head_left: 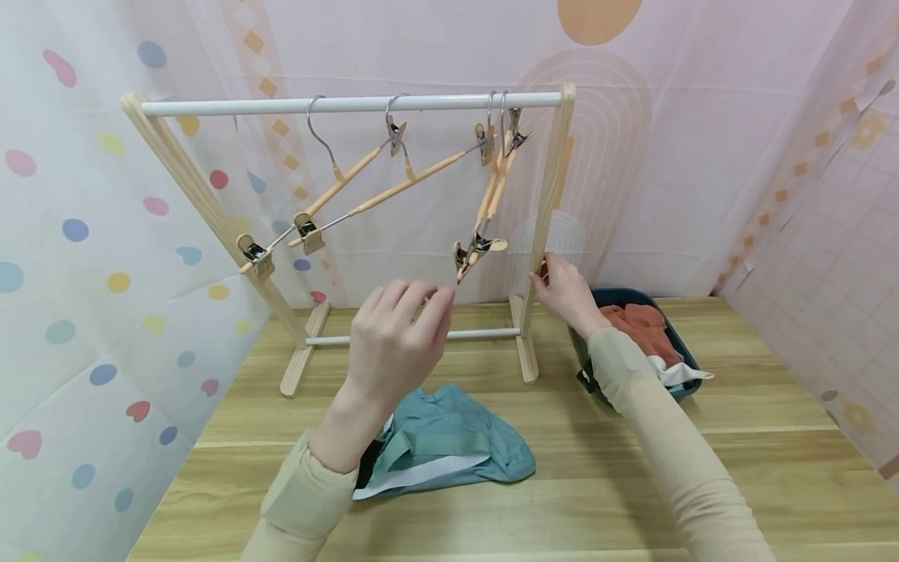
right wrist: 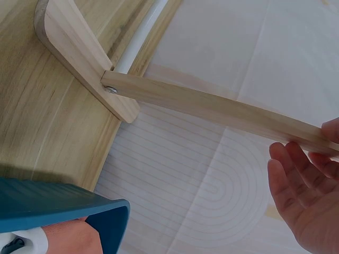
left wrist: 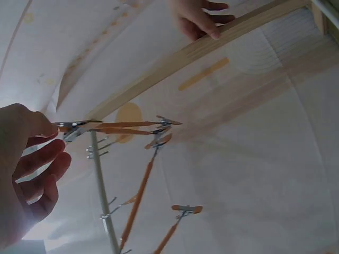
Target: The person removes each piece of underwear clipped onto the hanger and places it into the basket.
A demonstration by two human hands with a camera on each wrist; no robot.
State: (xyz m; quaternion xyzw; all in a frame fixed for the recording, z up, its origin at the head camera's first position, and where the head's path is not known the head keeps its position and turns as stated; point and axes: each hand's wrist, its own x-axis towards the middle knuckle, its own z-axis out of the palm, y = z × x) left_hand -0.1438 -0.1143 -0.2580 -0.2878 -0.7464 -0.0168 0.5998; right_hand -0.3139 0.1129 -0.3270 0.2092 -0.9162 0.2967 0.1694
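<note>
My left hand (head_left: 400, 332) is raised in front of the rack, its thumb and forefinger pinching the near end of a clip hanger (head_left: 495, 187). The left wrist view shows the pinched metal clip (left wrist: 79, 127) at the fingertips. Two hangers lie close together there, and which one is held is hard to tell in the head view. My right hand (head_left: 565, 293) grips the rack's right wooden post (head_left: 551, 179), with fingers (right wrist: 288, 174) curled at its edge. On the table below lies a folded teal garment (head_left: 456, 437) with a white band, partly hidden by my left forearm.
Two more clip hangers (head_left: 410, 183) hang slanted from the white rail (head_left: 267, 107). A dark blue basket (head_left: 691, 363) with rust-coloured and white cloth (head_left: 642, 328) stands right of the rack. Patterned curtains surround the wooden table (head_left: 597, 492).
</note>
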